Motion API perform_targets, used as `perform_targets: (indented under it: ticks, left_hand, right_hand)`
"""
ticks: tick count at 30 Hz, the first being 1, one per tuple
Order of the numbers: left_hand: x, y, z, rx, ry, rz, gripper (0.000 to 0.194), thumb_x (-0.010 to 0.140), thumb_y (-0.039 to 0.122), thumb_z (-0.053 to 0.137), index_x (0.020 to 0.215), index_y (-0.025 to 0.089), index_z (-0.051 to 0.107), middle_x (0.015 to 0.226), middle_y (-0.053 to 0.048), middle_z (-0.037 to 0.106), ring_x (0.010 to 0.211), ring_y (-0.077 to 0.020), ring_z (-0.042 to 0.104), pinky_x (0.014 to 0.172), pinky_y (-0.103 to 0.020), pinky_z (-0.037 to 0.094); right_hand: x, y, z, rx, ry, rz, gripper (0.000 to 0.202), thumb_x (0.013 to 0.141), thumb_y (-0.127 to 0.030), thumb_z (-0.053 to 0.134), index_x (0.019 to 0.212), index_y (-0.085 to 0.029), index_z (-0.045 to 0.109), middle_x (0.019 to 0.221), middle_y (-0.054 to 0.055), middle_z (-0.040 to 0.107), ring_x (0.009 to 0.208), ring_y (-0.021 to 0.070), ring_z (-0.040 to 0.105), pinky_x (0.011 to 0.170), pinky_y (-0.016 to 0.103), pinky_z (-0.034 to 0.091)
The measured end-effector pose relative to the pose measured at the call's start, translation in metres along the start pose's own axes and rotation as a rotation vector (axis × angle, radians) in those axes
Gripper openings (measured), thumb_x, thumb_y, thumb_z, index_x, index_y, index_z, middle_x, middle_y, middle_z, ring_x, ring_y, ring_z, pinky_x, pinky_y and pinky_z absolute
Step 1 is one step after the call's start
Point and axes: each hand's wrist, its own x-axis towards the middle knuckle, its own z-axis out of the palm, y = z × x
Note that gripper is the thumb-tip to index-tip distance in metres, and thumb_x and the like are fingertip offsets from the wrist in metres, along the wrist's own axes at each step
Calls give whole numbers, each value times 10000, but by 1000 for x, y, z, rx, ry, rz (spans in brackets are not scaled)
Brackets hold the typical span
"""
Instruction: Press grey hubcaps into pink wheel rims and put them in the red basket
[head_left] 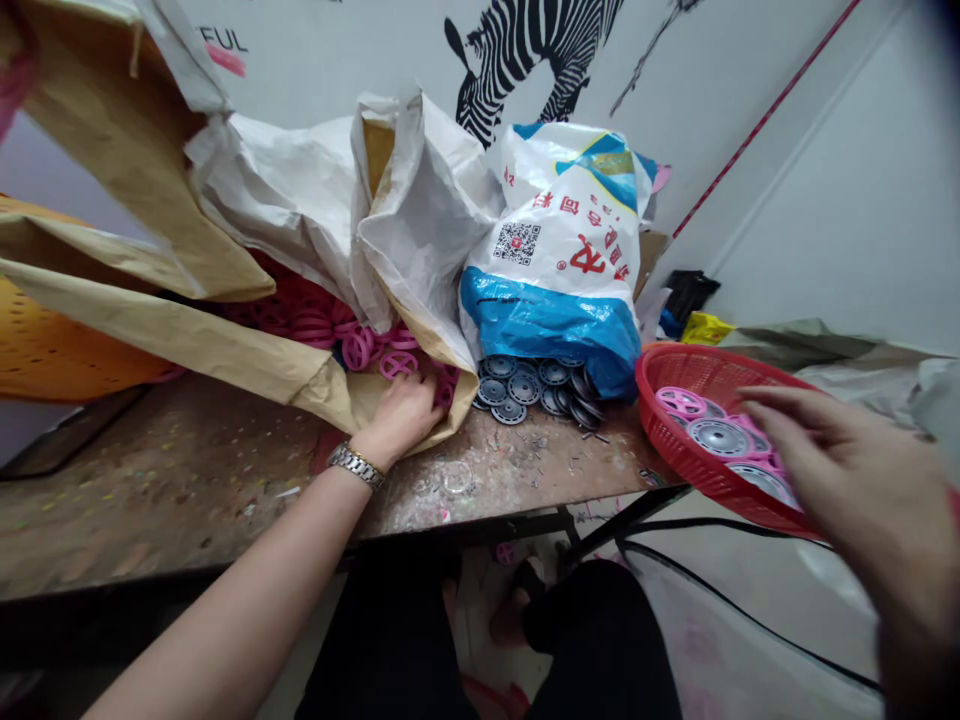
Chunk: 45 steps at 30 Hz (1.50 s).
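Note:
My left hand (pixel 401 415), with a metal watch (pixel 357 464) on its wrist, reaches into the mouth of a brown paper sack (pixel 300 385). Its bent fingers close on a pink plastic wheel (pixel 446 388) at the sack's edge, partly hidden by the hand. More pink spoked wheels (pixel 358 348) lie heaped inside. My right hand (pixel 862 480), somewhat blurred, hovers over the right side of a red plastic basket (pixel 675 450). Its fingers are stretched out, and nothing shows in them. Pink wheels with grey discs (pixel 718 436) lie in that basket.
Grey discs (pixel 510 390) spill from a blue and white woven bag (pixel 555 290) onto the worn table (pixel 247 490), with small pins beside them. An orange basket (pixel 67 345) stands far left. Black cables (pixel 720 590) hang below the red basket. One pink wheel (pixel 505 552) lies on the floor.

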Motion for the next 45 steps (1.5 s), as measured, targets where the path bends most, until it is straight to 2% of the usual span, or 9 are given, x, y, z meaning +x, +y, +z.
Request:
perform_targets:
  ticks: [3,6,11,17,25,29,33,38,45]
  left_hand:
    - [-2,3,1,-8,32,0,454,841,244,588,1271,99,567,1125,-194,641,1053,-319,617,889,-394,498]
    - [-12,2,-1,-10,87,-11,515,832,259,613,1312,91,530,1195,-207,607,1095,-342,604,930,-428,498]
    - [-45,-4,-1,-163,235,59,614,894,334,617,1427,116,407,1288,-191,582,1168,-338,596,998,-476,494]
    - [-88,5,-4,-375,330,204,651,886,272,657,1453,168,355,1352,-165,566,1240,-285,571,1045,-439,487]
    - [-118,25,-6,-561,288,125,677,869,224,672,1461,199,346,1362,-143,566,1226,-261,582,1052,-424,494]
    - [-122,25,-1,-541,270,145,710,858,210,679,1473,197,324,1392,-159,551,1255,-280,564,1066,-456,484]
    - [-123,31,1,-506,273,236,750,857,174,663,1501,212,279,1402,-159,538,1272,-288,548,1072,-470,483]
    - [-126,50,2,-469,278,357,806,858,150,668,1532,219,231,1372,-167,540,1262,-307,543,1052,-489,500]
    - [-133,68,8,-533,251,388,807,869,82,635,1543,258,228,1400,-149,523,1294,-305,516,1062,-503,487]
  right_hand:
    - [-8,-65,40,198,-113,-120,263,918,-405,547,996,-250,744,1001,82,764,930,277,699,841,414,511]
    - [-3,-100,86,201,-258,-189,244,955,-319,529,1056,-218,727,1087,74,750,1022,241,688,924,355,501]
    - [24,-123,140,-105,-397,-147,303,1000,-301,512,1219,-154,660,1228,138,670,1121,249,644,931,322,484]
    - [47,-132,170,-213,-425,-65,311,911,-356,658,1116,-122,670,1181,200,645,1069,330,651,839,371,482]
    - [41,-130,154,-147,-373,19,167,910,-355,620,992,-210,632,939,85,712,871,244,657,669,299,399]
    - [22,-128,129,298,-330,110,284,839,-478,628,747,-215,574,680,-4,601,665,175,553,606,277,361]
    - [-9,-137,104,832,-527,219,417,706,-592,704,680,-207,547,630,-33,512,610,137,456,579,260,365]
    - [-50,-149,99,1058,-736,327,454,684,-595,751,699,-199,529,666,-33,528,632,129,473,596,255,386]
    - [-85,-156,110,1165,-539,369,308,727,-407,770,824,-214,550,716,-40,594,674,138,558,628,249,436]
